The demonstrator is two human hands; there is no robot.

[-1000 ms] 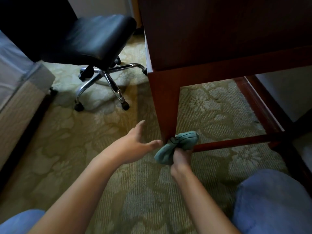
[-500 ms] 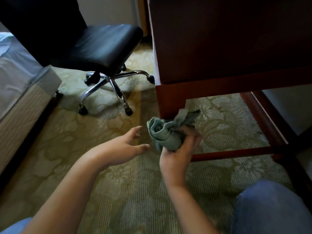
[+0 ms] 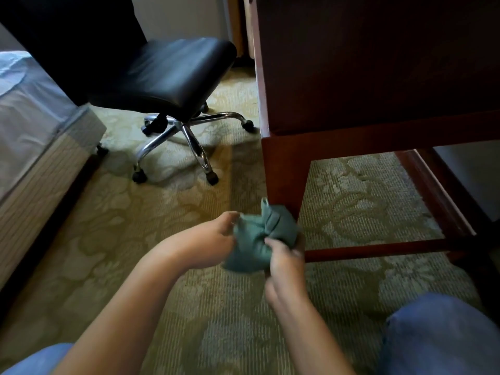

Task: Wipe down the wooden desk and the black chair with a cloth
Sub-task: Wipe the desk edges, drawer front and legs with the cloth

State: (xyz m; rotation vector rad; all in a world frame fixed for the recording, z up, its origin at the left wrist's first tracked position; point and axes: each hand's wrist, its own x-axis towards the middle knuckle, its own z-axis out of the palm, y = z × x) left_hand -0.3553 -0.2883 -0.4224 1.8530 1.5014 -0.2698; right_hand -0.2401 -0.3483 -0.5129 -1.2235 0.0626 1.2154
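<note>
Two hands hold one green cloth (image 3: 255, 239) low over the carpet (image 3: 162, 226), just in front of the desk leg (image 3: 284, 171). The left hand (image 3: 208, 239) pinches the cloth at its 9 o'clock side, with the fingertips tucked into the folds. The right hand (image 3: 284, 263) grips it from 5 o'clock, with the thumb curled over the front. The cloth is bunched up in a soft ball between them, and it sits right at the foot of the leg. I cannot tell if it touches the wood.

The cloth looks light and floppy. It bends any way it is pushed, so it will not break or slip away easily. I think it works best when it is folded into a flat pad with the fingers spread behind it, so more of it rubs the wood. A loose corner sticks up at 12 o'clock and could flap, so it is good to tuck that in.

The wooden desk (image 3: 378, 77) fills the picture from 12 to 3 o'clock, dark and smooth. Its low bar (image 3: 378, 247) runs out toward 3 o'clock from the cloth. The black chair (image 3: 173, 74) stands at 11 o'clock, well apart from the hands, on shiny metal legs with little wheels. It may roll when it is wiped, so one hand should hold it. A bed (image 3: 35, 131) is at 9 o'clock. Blue knees show at 4 and 7 o'clock.
</note>
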